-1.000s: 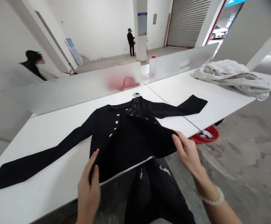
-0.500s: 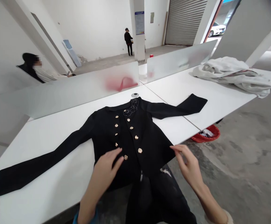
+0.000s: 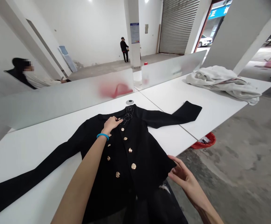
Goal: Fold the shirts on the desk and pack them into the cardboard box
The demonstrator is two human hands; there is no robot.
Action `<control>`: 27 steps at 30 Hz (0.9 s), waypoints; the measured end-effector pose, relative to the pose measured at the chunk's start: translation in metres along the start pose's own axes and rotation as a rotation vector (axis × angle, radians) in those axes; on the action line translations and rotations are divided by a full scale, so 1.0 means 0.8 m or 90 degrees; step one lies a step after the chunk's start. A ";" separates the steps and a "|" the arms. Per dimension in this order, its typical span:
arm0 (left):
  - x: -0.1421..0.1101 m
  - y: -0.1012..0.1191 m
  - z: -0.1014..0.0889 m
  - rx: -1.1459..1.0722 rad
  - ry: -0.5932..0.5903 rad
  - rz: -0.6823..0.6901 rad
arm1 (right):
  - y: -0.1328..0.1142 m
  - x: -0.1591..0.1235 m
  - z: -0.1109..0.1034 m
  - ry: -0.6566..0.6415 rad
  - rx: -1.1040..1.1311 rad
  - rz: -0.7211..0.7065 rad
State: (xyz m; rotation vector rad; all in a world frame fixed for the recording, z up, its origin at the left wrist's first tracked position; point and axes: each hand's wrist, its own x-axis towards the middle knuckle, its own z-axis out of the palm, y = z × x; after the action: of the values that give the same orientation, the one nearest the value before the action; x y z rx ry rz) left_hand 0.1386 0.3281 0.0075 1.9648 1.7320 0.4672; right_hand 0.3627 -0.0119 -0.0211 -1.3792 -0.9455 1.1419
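A black jacket [image 3: 140, 149] with two rows of gold buttons and flower trim at the neckline lies spread face up, sleeves stretched out to both sides. My left hand [image 3: 111, 123], with a blue band on its wrist, reaches across the front and has its fingertips closed at the neckline beside the flower trim [image 3: 127, 115]. Down at the right, my right hand [image 3: 181, 172] holds the bottom hem corner between thumb and fingers. The jacket's lower edge hangs over the table's front edge, above my dark trousers.
White tables [image 3: 165, 90] with frosted dividers [image 3: 75, 96] bear the jacket. A pale cloth heap [image 3: 219, 81] lies at the back right, and a red bin [image 3: 205, 141] stands below the edge. One person [image 3: 39, 77] sits behind the divider; another [image 3: 124, 49] stands farther back.
My left hand has moved from the lower buttons up to the neckline. My right hand has gone from touching the hem corner to gripping it. The view has shifted slightly.
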 end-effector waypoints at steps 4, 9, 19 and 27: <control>0.016 0.003 0.005 0.028 -0.004 0.015 | -0.006 0.001 0.004 -0.010 -0.131 -0.030; 0.029 -0.003 0.005 -0.036 -0.061 0.046 | 0.007 -0.002 0.003 0.019 -0.248 -0.110; 0.048 -0.021 0.016 -0.138 0.051 0.054 | 0.040 0.011 -0.020 0.265 -0.306 -0.165; 0.047 -0.046 0.020 -0.099 0.107 0.101 | 0.037 0.003 -0.022 0.212 -0.493 -0.246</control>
State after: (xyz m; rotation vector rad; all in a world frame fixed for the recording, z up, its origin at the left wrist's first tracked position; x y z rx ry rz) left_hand 0.1226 0.3661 -0.0285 2.0068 1.5886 0.8203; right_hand 0.3790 -0.0175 -0.0508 -1.8063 -1.3985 0.2234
